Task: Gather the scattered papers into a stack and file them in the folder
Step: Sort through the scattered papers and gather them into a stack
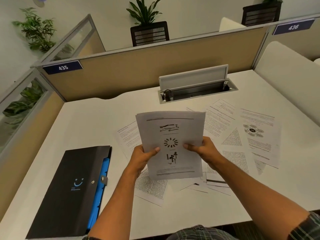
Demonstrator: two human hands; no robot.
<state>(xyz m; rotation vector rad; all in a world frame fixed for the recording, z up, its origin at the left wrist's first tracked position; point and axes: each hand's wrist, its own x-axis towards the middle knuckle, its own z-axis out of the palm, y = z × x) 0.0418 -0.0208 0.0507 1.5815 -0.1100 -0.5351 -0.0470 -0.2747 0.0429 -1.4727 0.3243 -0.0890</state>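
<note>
We grip a small paper stack (170, 144) with left hand (143, 157) and right hand (203, 148); the closed folder (69, 187) lies near-left, long axis near-to-far, nearer our left.

We see a white desk (90, 122) carrying a closed black folder (72, 187) at left, scattered printed papers (242, 135) at right, and an open cable tray (197, 94) behind.

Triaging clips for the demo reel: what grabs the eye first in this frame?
The sheaf of papers held upright at centre, gripped by the left hand and right hand. More loose sheets fan across the desk to the right, and a closed black folder lies at left.
</note>
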